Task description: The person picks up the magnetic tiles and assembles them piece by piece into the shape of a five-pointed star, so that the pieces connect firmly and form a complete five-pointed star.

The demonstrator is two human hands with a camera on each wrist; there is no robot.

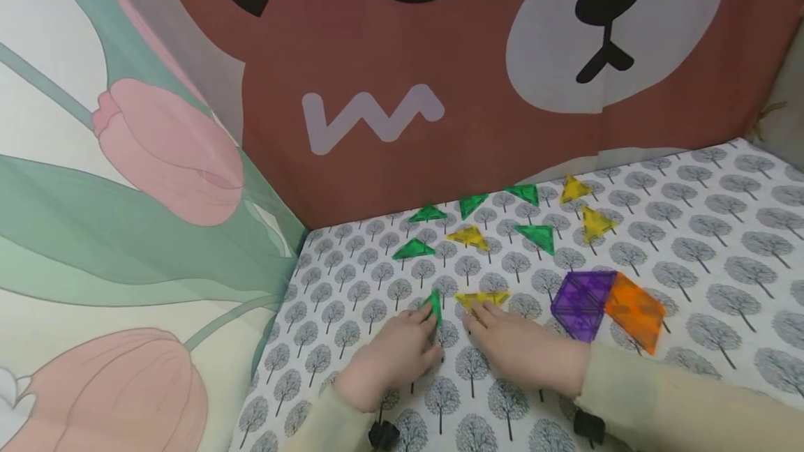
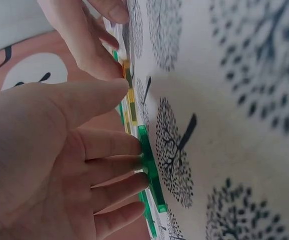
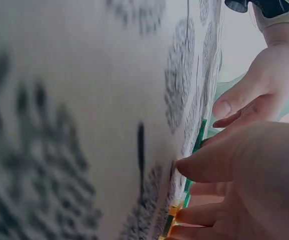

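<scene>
Lower edge: pale sleeves [image 1: 678, 393], a dark wrist device [image 1: 589, 427] near the right cuff. Lower centre: left hand [image 1: 402, 351], unclenched, fingers extended, fingertips resting on a green tile [image 1: 436, 307]; left wrist view has the thumb clear of it, so no pinch. Beside it, right hand [image 1: 524, 351], grasping nothing, fingers nearly straight on a yellow tile [image 1: 484, 297]; pressure cannot be told. Both tiles lie on the tree-print cloth [image 1: 728, 257], near each other, a gap between.

Right of centre: purple tiles [image 1: 581, 302] against an orange piece [image 1: 636, 311], edges touching. Farther up: five loose green triangles [image 1: 537, 236] and three yellow triangles [image 1: 597, 224], below the bear-print wall [image 1: 377, 180].

Risks, my judgement: fingertip contact alone steers these thin tiles, so uneven pressure could spin one or mismatch its edge. Dragging may ruck the cloth. Hands this close could bump. The right sleeve passes just below the purple-orange group; an outward elbow swing could split it.
</scene>
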